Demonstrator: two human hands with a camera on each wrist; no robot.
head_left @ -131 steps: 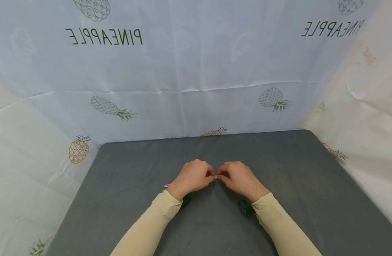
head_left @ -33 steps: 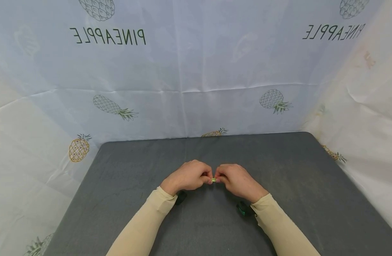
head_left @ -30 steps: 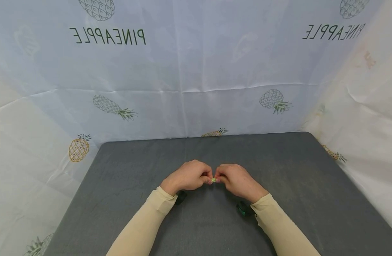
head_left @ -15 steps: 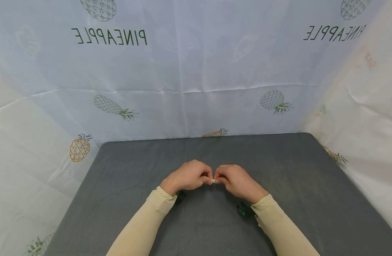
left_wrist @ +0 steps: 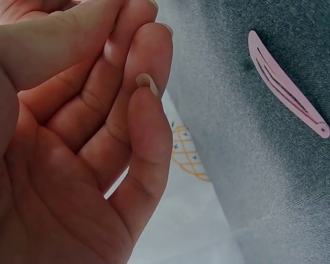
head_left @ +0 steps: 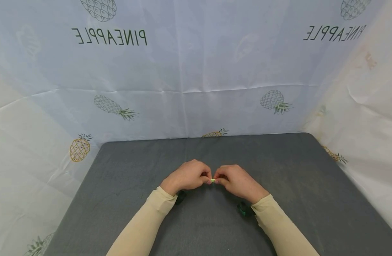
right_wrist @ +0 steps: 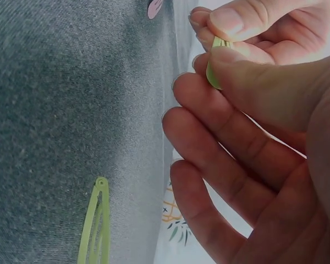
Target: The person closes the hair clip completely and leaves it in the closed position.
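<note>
A light green snap hair clip (right_wrist: 213, 76) is held between my two hands over the middle of the table. My left hand (head_left: 189, 175) pinches one end between thumb and fingertips. With thumb and index finger, my right hand (head_left: 239, 179) pinches the other end, its remaining fingers loosely bent in the right wrist view. Most of the clip is covered by the fingertips; only a short green strip shows between them in the head view. In the left wrist view, a pink snap hair clip (left_wrist: 289, 91) lies on the table beside my left hand.
A second green snap hair clip (right_wrist: 90, 220) lies on the dark grey table (head_left: 144, 160), seen in the right wrist view. White cloth (head_left: 215, 64) printed with pineapples stands behind and at both sides of the table. Dark wrist cameras (head_left: 245, 209) hang under the wrists.
Since the oldest frame, my left hand and forearm have shifted slightly left and now hide the pink clip in the head view. More of the green clip shows between my fingertips.
</note>
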